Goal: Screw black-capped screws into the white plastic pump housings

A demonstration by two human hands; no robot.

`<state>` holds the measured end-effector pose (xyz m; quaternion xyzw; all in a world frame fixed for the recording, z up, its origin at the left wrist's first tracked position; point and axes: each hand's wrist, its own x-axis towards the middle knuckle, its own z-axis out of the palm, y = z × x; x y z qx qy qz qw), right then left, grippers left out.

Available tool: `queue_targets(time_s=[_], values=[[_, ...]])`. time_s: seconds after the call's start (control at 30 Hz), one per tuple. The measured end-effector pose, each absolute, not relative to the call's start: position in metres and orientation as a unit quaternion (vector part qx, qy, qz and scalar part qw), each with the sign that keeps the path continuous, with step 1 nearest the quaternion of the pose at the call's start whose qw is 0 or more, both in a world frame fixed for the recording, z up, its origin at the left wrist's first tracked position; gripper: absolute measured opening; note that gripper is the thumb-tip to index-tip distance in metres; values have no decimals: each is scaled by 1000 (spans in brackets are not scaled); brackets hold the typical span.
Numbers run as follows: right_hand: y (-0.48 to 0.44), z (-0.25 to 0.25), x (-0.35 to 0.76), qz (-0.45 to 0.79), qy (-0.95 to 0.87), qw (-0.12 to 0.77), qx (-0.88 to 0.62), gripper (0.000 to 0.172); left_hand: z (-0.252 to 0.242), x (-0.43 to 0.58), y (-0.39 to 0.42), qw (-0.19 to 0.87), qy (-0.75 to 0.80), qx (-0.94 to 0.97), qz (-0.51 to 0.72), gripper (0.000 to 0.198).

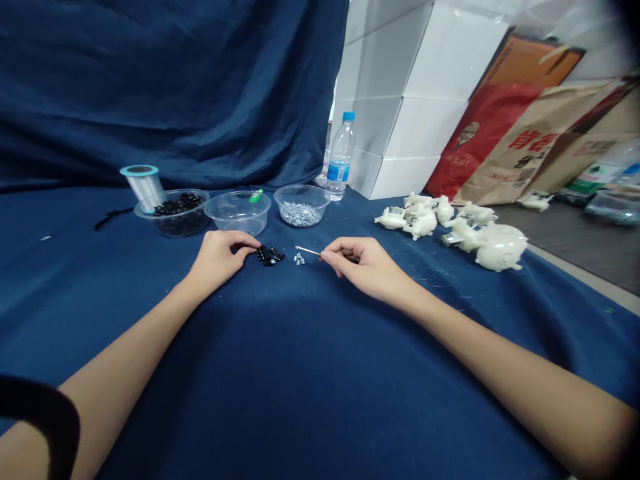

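My left hand (225,255) is closed in a pinch at the left edge of a small cluster of black plastic parts (269,255) lying on the blue cloth. Thumb and fingertip meet at the nearest black part. In my right hand (361,262) is a screwdriver, its thin metal shaft (307,251) pointing left and its handle mostly hidden by my fingers. Below the shaft's tip lies a little pile of silver screws (299,259), between the black parts and my right hand.
Behind my hands stand a clear bowl of black parts (181,227), a clear bowl with a green item (237,219) at its rim, and a bowl of screws (301,213). A water bottle (339,160) stands behind. Several cream plastic pieces (500,245) lie right, near paper bags (520,143).
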<state>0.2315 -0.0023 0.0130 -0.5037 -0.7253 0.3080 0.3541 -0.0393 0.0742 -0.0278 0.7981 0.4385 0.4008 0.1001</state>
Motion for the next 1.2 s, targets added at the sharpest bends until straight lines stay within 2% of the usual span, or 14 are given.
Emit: queue_targets(time_s=[0.37,0.53,0.67,0.9,1.2], values=[[-2,11,231,305,-725,356,-504,24,-31,-40,76,96,431,799,408,17],[-2,13,232,303,-726,357,-504,25,-27,-38,67,70,399,813,417,25],[-2,13,232,302,-725,359,-504,25,-19,-36,53,30,345,863,367,29],[-3,14,230,297,-728,358,-503,26,-17,-29,47,-8,312,890,332,10],[-3,14,230,294,-731,360,-500,26,-13,-30,43,-25,316,877,360,8]])
